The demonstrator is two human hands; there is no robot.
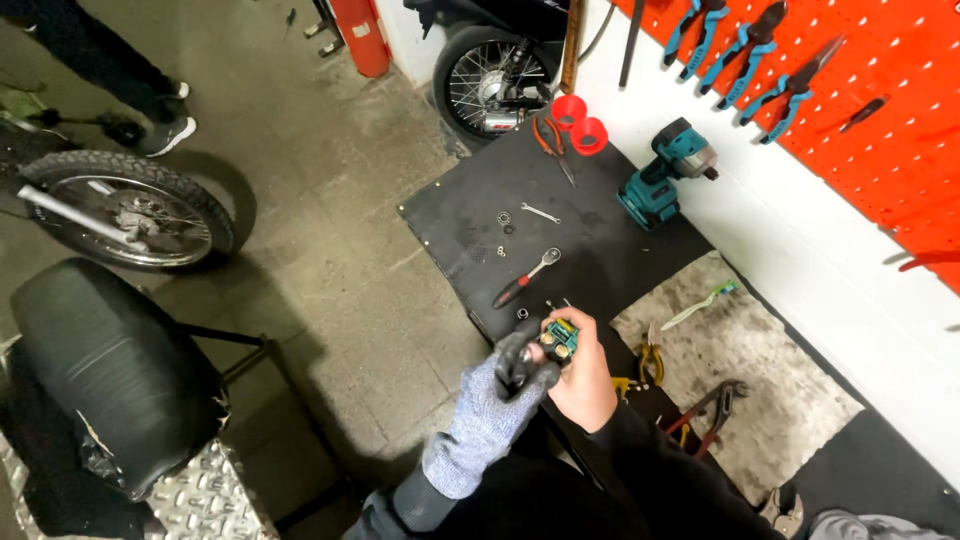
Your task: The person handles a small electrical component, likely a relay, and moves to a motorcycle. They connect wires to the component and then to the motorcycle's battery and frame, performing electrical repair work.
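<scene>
Green, boxy metal part [561, 340] sits gripped in the bare right hand [585, 375], below the red-handled ratchet [525, 278]; the grey-gloved left hand [512, 378] pinches its near edge, apparently working it.

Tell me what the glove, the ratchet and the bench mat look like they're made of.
Glove on the left hand: grey knit fabric, dark coated fingertips, probably rubbery. Ratchet: shiny metal head and shaft, likely chromed steel, with a red and black grip. Bench mat: matte black sheet, maybe rubber.
</scene>
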